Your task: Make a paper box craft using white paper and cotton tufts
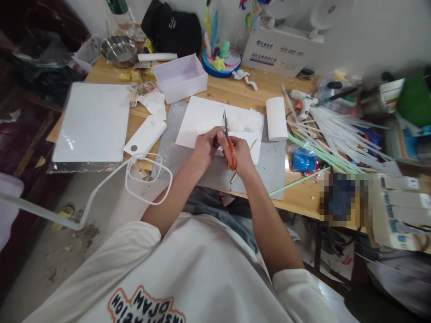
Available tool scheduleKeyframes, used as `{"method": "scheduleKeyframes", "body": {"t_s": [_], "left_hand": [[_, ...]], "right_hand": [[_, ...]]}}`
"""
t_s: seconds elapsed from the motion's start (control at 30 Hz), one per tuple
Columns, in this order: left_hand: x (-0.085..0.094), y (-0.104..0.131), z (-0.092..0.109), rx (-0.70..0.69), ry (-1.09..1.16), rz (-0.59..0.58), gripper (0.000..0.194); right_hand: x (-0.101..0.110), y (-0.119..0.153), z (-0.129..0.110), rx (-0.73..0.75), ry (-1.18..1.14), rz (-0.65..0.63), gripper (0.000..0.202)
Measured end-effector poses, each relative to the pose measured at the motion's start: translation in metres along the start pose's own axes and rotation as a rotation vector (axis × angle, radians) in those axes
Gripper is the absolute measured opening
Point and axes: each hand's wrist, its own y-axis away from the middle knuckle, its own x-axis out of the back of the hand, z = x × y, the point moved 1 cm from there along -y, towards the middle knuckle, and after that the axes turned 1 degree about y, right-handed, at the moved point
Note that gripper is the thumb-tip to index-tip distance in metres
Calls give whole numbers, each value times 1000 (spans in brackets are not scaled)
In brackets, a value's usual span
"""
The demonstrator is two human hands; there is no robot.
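My right hand (pixel 240 154) grips red-handled scissors (pixel 228 141) whose blades point up and away over a white paper sheet (pixel 205 119). My left hand (pixel 206 146) is pinched close beside the blades, fingers closed on something too small to make out. Both hands hover over a grey cutting mat (pixel 182 148) on the wooden table (pixel 235 89). A thin wooden stick (pixel 251 148) lies just right of my right hand.
A white power bank (pixel 144 136) with a looped cable (pixel 148 179) lies to the left, beside a large white board (pixel 92 121). A white box (pixel 180 78), steel bowl (pixel 119 49), paper roll (pixel 276 118), glue gun (pixel 303 103) and a pile of straws (pixel 333 134) surround the mat.
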Motion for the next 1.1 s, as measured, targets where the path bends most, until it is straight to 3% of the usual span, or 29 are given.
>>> {"method": "scheduleKeyframes", "body": {"t_s": [0.23, 0.4, 0.53, 0.67, 0.8, 0.97, 1.1], "left_hand": [[-2, 0, -4, 12, 15, 17, 22], [-1, -3, -6, 58, 28, 105, 11], [-1, -6, -5, 80, 75, 121, 14], [3, -3, 7, 66, 72, 113, 19], [10, 7, 25, -45, 14, 148, 25], [6, 25, 21, -116, -115, 102, 30], [-1, 34, 2, -14, -238, -17, 28]], "right_hand": [[-4, -4, 4, 2, -30, 75, 65], [-6, -6, 1, -10, 41, 114, 66], [-8, -9, -3, -22, 35, 133, 64], [-4, 0, -7, -84, -117, 83, 59], [15, 19, -16, -129, -317, 85, 55], [34, 25, -22, 13, -338, 302, 41], [25, 16, -18, 61, -345, 253, 37]]}}
